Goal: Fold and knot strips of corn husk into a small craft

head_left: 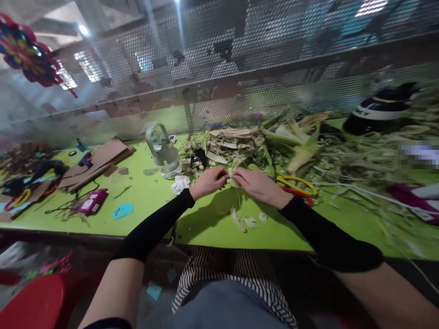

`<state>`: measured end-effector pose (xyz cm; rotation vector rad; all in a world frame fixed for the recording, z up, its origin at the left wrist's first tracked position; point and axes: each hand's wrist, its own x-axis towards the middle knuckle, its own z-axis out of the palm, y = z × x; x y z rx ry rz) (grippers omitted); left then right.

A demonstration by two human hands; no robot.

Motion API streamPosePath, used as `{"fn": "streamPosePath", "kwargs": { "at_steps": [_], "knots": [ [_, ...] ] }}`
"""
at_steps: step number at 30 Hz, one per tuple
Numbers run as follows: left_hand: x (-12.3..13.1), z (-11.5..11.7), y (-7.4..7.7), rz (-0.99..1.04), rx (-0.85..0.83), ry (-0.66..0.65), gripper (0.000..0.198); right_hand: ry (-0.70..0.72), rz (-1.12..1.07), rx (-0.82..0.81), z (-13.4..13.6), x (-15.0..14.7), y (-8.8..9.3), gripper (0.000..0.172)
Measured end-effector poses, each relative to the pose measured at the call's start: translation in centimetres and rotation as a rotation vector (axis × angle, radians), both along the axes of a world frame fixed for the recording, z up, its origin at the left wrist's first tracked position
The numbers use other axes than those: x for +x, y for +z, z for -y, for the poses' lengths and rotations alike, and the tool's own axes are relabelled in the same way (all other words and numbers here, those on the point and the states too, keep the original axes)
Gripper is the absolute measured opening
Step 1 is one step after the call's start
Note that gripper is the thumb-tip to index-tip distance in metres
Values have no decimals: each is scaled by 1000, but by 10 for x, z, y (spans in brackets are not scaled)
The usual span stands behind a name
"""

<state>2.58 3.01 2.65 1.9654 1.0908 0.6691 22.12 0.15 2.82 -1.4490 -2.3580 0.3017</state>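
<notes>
Above the green table (pixel 202 224), my left hand (pixel 210 181) and my right hand (pixel 260 185) meet with fingertips pinched close together. Between them is a thin, pale strip of corn husk (pixel 231 174), mostly covered by the fingers. Both hands are closed on it. Small husk scraps (pixel 237 220) lie on the table just below. Behind the hands spreads a heap of dry and green corn husks (pixel 236 139). Yellow and red looped handles (pixel 302 186) rest beside my right wrist, and a crumpled white tissue (pixel 180 183) lies near my left wrist.
A clear bottle (pixel 164 155) with a carry loop stands behind the tissue. To the left are a purple box (pixel 93 202), a blue paper tag (pixel 122 210) and cardboard (pixel 103 160). More shredded husk (pixel 360 160) covers the right side. Mesh (pixel 212 91) rises behind the table.
</notes>
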Motion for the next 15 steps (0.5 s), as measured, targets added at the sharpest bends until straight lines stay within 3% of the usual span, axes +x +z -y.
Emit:
{"fn": "streamPosePath", "kwargs": {
  "at_steps": [7, 15],
  "knots": [
    [13, -6, -1, 59, 113, -29, 11, -23, -61, -13, 2, 15, 2, 27],
    [17, -30, -26, 78, 41, -104, 15, 27, -226, -50, -9, 23, -6, 21]
  ]
}}
